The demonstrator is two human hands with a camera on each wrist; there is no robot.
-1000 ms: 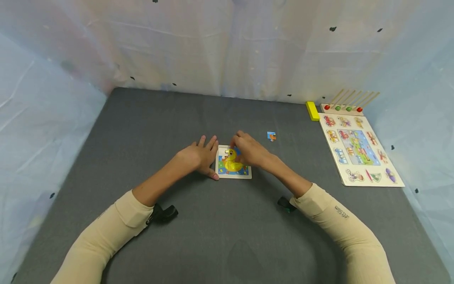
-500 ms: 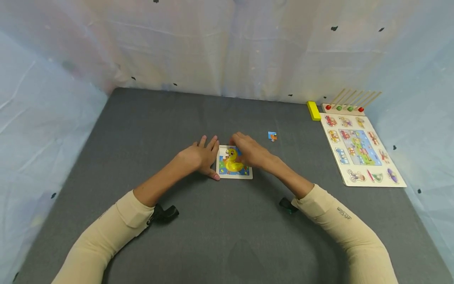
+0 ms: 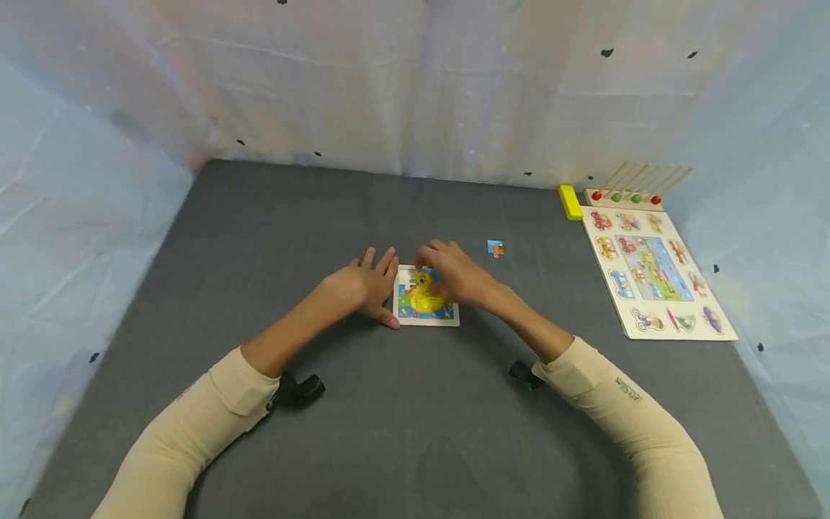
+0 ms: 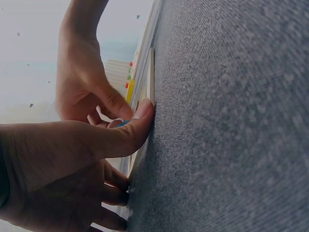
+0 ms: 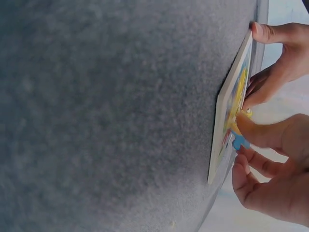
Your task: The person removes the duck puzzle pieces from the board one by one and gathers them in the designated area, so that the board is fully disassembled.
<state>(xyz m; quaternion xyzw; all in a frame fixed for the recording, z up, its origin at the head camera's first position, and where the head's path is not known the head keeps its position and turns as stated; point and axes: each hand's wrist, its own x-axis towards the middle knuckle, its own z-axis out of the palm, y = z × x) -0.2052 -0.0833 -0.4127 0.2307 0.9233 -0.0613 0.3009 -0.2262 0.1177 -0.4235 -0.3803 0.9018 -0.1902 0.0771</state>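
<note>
A small square puzzle board (image 3: 428,322) with a yellow duck picture and a pale frame lies flat on the dark table. My left hand (image 3: 366,288) spreads its fingers along the board's left side, the thumb resting at the near left corner. Over the board's upper right, my right hand (image 3: 459,275) pinches a puzzle piece (image 5: 240,140) with blue and yellow on it, tilted up from the board in the right wrist view. A pale gap shows near the duck's beak in the head view. The right hand hides part of the picture.
A loose blue and orange puzzle piece (image 3: 496,248) lies behind and right of the board. Farther right are a large picture board (image 3: 687,329), a yellow block (image 3: 570,202) and a peg stand with red and green beads (image 3: 625,199). Plastic sheeting (image 3: 415,94) encloses the table.
My right hand's fingers shift very slightly over the board, still with the puzzle piece. The left hand, the board and the loose piece keep their places.
</note>
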